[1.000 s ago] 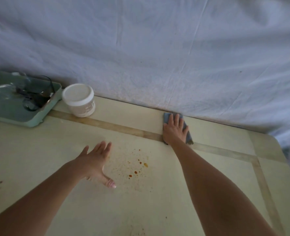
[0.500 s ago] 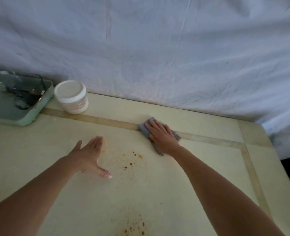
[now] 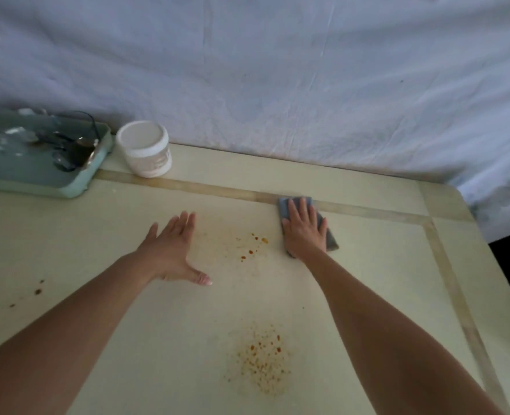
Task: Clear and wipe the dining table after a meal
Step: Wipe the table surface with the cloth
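Cream-coloured dining table (image 3: 367, 274) with tan inlaid border stripes.

Right hand (image 3: 304, 232): flat, palm down, fingers straight and close together, pressing the folded grey wiping cloth (image 3: 332, 241) onto the tabletop. The cloth sits at about 1 o'clock from frame centre, and its far edge touches the tan stripe.

Left hand (image 3: 173, 250): flat on the bare table at about 10 o'clock. Fingers are straight and together, thumb spread out to the side, holding nothing.

Orange-brown spatter (image 3: 253, 244) lies between the hands, just beside the cloth at its 9 o'clock. A second speckled orange patch (image 3: 262, 363) lies at 6 o'clock. Dark spots (image 3: 38, 290) lie at 8 o'clock.

At 10 to 11 o'clock: white round lidded plastic tub (image 3: 144, 149), upright, just beside a pale green rectangular tray (image 3: 77, 187) holding metal spoons (image 3: 74, 151). White creased sheet (image 3: 277, 85) hangs behind the table.
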`<action>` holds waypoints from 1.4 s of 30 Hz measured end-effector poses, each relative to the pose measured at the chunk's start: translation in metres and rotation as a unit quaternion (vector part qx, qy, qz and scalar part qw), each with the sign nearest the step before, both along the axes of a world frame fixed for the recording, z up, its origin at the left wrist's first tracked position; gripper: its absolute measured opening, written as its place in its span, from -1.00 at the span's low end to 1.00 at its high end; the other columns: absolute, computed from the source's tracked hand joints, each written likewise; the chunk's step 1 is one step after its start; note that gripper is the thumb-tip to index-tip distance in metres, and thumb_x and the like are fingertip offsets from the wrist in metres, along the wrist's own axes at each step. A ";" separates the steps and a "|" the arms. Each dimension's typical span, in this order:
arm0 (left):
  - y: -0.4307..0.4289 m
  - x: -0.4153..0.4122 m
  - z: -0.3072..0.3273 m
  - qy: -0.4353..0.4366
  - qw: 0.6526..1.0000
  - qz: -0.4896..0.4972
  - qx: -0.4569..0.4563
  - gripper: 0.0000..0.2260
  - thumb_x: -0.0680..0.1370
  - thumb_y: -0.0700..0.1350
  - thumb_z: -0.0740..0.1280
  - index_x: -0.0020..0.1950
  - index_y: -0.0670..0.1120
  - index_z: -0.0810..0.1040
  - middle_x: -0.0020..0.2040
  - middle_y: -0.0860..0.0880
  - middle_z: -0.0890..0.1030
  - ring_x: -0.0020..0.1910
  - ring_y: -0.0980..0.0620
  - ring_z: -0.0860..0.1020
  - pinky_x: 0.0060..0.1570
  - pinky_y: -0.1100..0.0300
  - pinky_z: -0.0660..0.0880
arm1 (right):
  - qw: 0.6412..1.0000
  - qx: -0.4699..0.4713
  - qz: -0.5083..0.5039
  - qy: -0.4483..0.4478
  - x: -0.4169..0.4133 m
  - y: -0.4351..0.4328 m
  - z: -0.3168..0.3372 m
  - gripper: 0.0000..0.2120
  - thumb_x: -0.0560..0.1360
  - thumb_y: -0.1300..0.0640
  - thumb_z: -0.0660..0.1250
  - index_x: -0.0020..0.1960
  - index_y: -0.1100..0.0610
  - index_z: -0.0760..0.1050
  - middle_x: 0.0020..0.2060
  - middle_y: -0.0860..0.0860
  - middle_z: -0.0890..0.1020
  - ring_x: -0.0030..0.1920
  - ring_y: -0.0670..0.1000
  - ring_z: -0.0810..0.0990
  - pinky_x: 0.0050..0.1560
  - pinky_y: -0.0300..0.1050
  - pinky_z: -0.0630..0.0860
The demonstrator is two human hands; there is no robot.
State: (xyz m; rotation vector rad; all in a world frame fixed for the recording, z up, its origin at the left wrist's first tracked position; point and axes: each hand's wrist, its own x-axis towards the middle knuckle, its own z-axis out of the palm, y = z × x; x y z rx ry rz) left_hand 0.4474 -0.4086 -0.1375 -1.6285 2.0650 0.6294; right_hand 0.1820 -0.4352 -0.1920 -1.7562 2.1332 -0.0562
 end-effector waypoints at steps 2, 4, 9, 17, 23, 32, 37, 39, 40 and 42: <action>0.010 0.012 0.002 -0.013 1.000 0.000 -0.008 0.22 0.26 0.44 0.32 0.46 -0.12 -0.47 0.52 -0.09 -0.36 0.53 -0.03 -0.27 0.48 -0.07 -0.21 | 0.994 0.002 0.108 -0.009 0.063 -0.004 -0.001 -0.51 0.63 -0.05 -0.13 0.53 -0.06 -0.15 0.54 -0.02 -0.18 0.53 0.04 -0.25 0.48 0.17 -0.27; 0.019 0.022 0.001 -0.023 1.000 0.004 -0.015 0.22 0.25 0.44 0.32 0.46 -0.12 -0.45 0.53 -0.09 -0.34 0.53 -0.03 -0.26 0.48 -0.08 -0.19 | 0.976 -0.011 0.215 -0.019 0.109 0.005 -0.001 -0.52 0.64 -0.04 -0.11 0.53 -0.08 -0.10 0.55 -0.04 -0.13 0.53 0.03 -0.22 0.47 0.17 -0.26; 0.038 0.031 -0.001 -0.028 1.000 0.005 -0.005 0.22 0.24 0.44 0.33 0.47 -0.09 -0.44 0.53 -0.08 -0.33 0.53 -0.05 -0.25 0.48 -0.10 -0.18 | 0.920 -0.015 0.391 -0.025 0.122 0.066 -0.002 -0.55 0.64 -0.02 -0.05 0.52 -0.13 0.00 0.54 -0.13 -0.03 0.54 -0.04 -0.15 0.46 0.09 -0.27; 0.060 -0.001 -0.007 -0.050 0.996 -0.073 0.007 0.22 0.25 0.43 0.34 0.45 -0.07 -0.48 0.53 -0.09 -0.35 0.52 -0.05 -0.29 0.47 -0.11 -0.23 | 0.996 -0.001 0.086 0.014 -0.048 0.082 0.002 -0.51 0.63 -0.08 -0.14 0.53 -0.09 -0.16 0.54 -0.07 -0.16 0.53 -0.05 -0.21 0.49 0.14 -0.21; 0.060 -0.012 -0.011 -0.055 0.996 -0.073 0.014 0.24 0.23 0.41 0.37 0.47 -0.08 -0.44 0.54 -0.12 -0.28 0.53 -0.01 -0.26 0.47 -0.11 -0.21 | 0.983 -0.006 -0.185 0.020 -0.130 0.147 0.001 -0.51 0.63 -0.05 -0.13 0.54 -0.05 -0.11 0.55 -0.03 -0.12 0.54 -0.01 -0.15 0.48 0.19 -0.19; 0.059 -0.007 -0.008 -0.010 0.998 -0.051 0.027 0.23 0.22 0.41 0.38 0.48 -0.03 -0.42 0.55 -0.09 -0.27 0.53 -0.03 -0.26 0.45 -0.12 -0.23 | 1.000 0.017 -0.026 -0.002 -0.001 0.123 0.002 -0.49 0.63 -0.04 -0.12 0.52 -0.08 -0.21 0.53 -0.03 -0.25 0.52 0.01 -0.29 0.44 0.17 -0.32; 0.077 0.002 0.003 -0.002 0.997 -0.068 0.030 0.24 0.20 0.39 0.42 0.46 0.04 -0.47 0.54 -0.02 -0.32 0.52 -0.03 -0.29 0.46 -0.11 -0.25 | 0.969 0.001 0.247 0.000 0.096 0.166 0.001 -0.49 0.63 -0.04 -0.08 0.52 -0.10 -0.17 0.54 -0.07 -0.21 0.52 -0.01 -0.27 0.39 0.10 -0.39; 0.086 0.010 0.010 -0.010 0.996 -0.078 0.045 0.24 0.21 0.36 0.43 0.44 0.07 -0.48 0.53 0.00 -0.33 0.51 -0.01 -0.32 0.46 -0.09 -0.27 | 0.944 -0.003 0.329 0.009 0.099 0.190 -0.001 -0.50 0.62 -0.07 -0.12 0.53 -0.11 -0.14 0.54 -0.09 -0.16 0.53 -0.03 -0.24 0.41 0.10 -0.38; 0.089 0.012 0.014 -0.019 0.995 -0.086 0.048 0.23 0.22 0.35 0.44 0.44 0.07 -0.48 0.53 0.00 -0.34 0.51 -0.01 -0.33 0.45 -0.09 -0.28 | 0.932 -0.003 0.363 0.012 0.095 0.199 -0.001 -0.50 0.60 -0.09 -0.14 0.53 -0.12 -0.13 0.54 -0.10 -0.14 0.53 -0.03 -0.23 0.42 0.10 -0.37; 0.098 0.014 0.018 -0.042 0.993 -0.102 0.049 0.22 0.23 0.34 0.44 0.45 0.07 -0.47 0.53 0.00 -0.34 0.51 -0.01 -0.33 0.45 -0.09 -0.28 | 0.916 0.000 0.402 0.014 0.084 0.210 -0.002 -0.48 0.57 -0.11 -0.17 0.53 -0.11 -0.10 0.54 -0.10 -0.10 0.53 -0.02 -0.18 0.43 0.10 -0.34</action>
